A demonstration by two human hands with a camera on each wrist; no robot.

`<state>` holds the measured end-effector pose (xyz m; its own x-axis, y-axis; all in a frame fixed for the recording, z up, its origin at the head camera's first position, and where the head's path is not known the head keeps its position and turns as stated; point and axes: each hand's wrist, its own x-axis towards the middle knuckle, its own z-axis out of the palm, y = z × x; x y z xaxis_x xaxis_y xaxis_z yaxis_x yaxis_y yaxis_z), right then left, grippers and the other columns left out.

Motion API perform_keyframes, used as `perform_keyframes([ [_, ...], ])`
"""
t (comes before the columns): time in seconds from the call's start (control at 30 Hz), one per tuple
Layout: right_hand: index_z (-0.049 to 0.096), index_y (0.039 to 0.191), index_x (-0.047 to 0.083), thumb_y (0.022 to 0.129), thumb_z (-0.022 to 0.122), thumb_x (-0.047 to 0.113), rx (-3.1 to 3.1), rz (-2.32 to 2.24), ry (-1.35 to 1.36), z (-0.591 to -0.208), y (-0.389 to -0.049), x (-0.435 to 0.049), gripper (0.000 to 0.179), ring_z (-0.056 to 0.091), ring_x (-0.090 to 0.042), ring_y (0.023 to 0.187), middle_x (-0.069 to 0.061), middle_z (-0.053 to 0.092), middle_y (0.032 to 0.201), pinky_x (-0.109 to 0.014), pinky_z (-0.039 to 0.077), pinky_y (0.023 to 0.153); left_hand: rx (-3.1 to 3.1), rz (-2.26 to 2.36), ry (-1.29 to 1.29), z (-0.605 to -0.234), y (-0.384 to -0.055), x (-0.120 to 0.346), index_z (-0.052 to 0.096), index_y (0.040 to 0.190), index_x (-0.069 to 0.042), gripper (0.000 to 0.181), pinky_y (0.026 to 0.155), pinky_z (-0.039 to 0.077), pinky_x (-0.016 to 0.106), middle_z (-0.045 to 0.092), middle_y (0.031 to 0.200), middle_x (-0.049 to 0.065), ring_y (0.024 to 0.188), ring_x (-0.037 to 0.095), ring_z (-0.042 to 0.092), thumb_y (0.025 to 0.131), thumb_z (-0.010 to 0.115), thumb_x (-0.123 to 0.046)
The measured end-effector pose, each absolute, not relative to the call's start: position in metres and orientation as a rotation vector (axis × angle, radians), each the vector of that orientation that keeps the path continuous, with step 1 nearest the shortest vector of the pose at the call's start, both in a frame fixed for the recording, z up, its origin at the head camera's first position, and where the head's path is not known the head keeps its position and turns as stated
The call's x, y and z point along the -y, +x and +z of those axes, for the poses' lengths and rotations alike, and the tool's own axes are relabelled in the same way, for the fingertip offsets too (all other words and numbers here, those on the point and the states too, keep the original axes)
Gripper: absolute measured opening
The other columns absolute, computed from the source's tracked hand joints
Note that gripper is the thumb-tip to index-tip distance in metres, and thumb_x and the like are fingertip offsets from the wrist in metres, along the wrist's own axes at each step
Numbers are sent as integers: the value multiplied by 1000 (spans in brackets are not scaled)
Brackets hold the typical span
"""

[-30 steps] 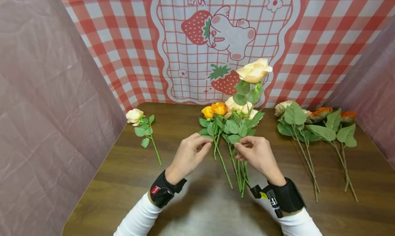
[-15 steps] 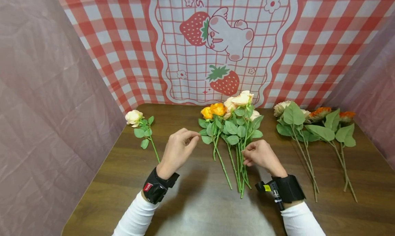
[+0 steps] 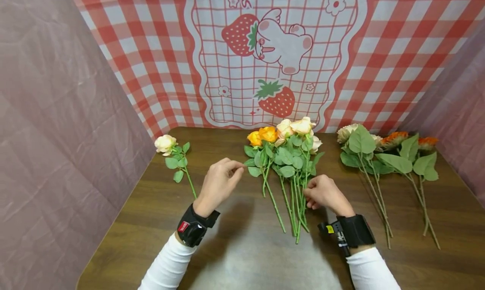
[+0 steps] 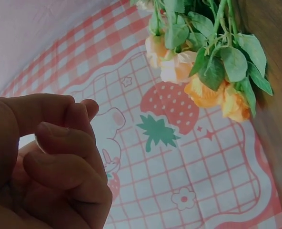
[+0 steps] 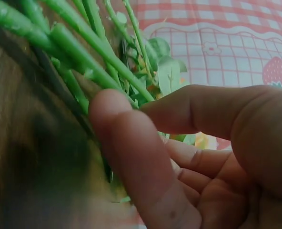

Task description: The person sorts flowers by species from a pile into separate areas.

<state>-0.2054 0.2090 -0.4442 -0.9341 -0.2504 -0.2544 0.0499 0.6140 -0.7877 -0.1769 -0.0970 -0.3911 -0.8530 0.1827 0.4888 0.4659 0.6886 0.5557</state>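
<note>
In the head view my right hand (image 3: 325, 194) pinches the green stem of a cream rose (image 3: 302, 125) between thumb and fingertips, at the right side of a bunch of roses. The right wrist view has several green stems (image 5: 91, 40) crossing right at the thumb and index finger. My left hand (image 3: 219, 182) hovers left of the bunch, fingers loosely curled and nothing between them; its fingertips overlap a leaf's edge in the head view. Beside the cream roses lie orange roses (image 3: 267, 134) with green leaves (image 3: 254, 171).
A single cream rose (image 3: 165, 144) lies at the left of the wooden table (image 3: 242, 256). To the right are several stems with cream (image 3: 347, 132) and orange flowers (image 3: 395, 139) and broad leaves. A checked strawberry cloth (image 3: 151, 50) hangs behind.
The cream rose came down from upright onto the bunch, then shifted slightly right with my right hand. My left hand moved left, away from the stems, then stayed about still.
</note>
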Motion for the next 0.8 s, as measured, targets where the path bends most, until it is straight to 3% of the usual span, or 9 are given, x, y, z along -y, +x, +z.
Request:
perform_keyframes([
  [0.4, 61, 93, -3, 89, 58, 1, -2612, -1034, -114, -443, -207, -216, 7, 61, -21, 54, -10, 62, 65, -33, 52, 50, 2577, -920, -460, -392, -180, 98, 77, 93, -11, 8, 61, 46, 27, 64, 79, -2, 69, 11, 56, 90, 70, -11],
  [0.8, 58, 115, -11, 91, 62, 5, -2635, -989, -154, -444, -207, -219, 30, 60, -19, 52, -12, 64, 69, -34, 52, 51, 2613, -870, -452, -394, -180, 98, 77, 90, -12, 9, 61, 46, 28, 65, 79, -2, 69, 11, 57, 89, 68, -11],
])
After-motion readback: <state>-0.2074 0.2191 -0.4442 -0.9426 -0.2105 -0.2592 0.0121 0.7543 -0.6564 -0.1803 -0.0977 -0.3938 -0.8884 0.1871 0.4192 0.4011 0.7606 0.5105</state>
